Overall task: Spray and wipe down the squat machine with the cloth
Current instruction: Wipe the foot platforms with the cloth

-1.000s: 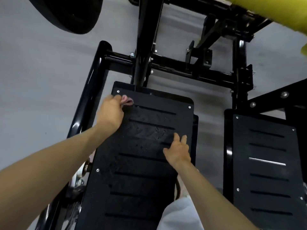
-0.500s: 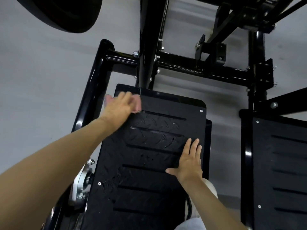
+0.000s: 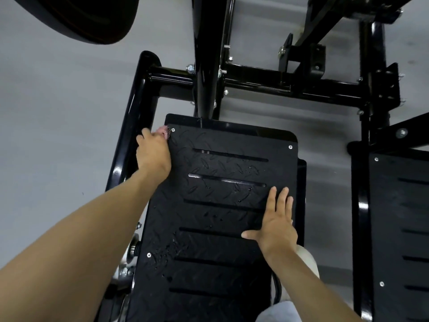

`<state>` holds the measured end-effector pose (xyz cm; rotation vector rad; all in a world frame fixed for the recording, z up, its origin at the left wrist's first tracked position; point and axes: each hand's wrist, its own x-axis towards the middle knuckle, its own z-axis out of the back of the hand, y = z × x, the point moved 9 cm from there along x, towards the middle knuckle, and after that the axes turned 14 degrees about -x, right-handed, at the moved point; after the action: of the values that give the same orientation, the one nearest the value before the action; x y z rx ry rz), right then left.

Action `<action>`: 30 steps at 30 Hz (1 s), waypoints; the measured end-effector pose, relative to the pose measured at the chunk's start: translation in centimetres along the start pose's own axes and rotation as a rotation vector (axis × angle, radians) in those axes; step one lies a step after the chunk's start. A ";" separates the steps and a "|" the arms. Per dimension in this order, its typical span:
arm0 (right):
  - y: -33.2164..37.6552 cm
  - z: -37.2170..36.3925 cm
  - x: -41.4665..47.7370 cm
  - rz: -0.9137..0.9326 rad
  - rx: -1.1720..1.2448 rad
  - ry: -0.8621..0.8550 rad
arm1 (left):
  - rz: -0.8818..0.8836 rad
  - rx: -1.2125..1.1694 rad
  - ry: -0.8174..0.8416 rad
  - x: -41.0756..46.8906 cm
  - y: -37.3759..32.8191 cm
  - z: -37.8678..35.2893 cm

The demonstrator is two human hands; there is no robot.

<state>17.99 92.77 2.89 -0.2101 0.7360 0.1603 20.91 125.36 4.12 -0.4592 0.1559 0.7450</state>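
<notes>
The squat machine's left foot plate (image 3: 222,224) is black diamond-tread metal with slots, and droplets lie on it. My left hand (image 3: 153,154) is at the plate's far left corner, closed around a small pink cloth (image 3: 165,131) that peeks out beyond the fingers. My right hand (image 3: 277,226) lies flat on the plate's right side, fingers spread, holding nothing. No spray bottle is in view.
The black tube frame (image 3: 278,86) crosses beyond the plate, with an upright post (image 3: 206,54) rising at its middle. A second foot plate (image 3: 401,228) sits at the right. A black round pad (image 3: 76,15) hangs at the top left. Grey floor (image 3: 58,112) lies all around.
My left hand slid the cloth from the plate's top edge to its far left corner. My right hand moved toward the plate's right edge and spread flat.
</notes>
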 end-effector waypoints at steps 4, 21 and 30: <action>-0.3 -0.1 -0.1 0.005 0.024 -0.002 | -0.176 0.038 -0.074 -1.9 -3.1 -0.7; -0.2 -0.2 0.1 0.008 0.051 0.027 | -0.778 0.363 0.258 -6.4 -14.5 -7.2; -0.5 -0.4 -0.2 0.038 0.036 -0.021 | -0.686 0.437 0.190 -8.7 -17.5 -9.2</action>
<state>17.68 92.14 2.81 -0.1598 0.7215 0.1853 26.76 104.54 4.54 -0.1397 0.3106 -0.0159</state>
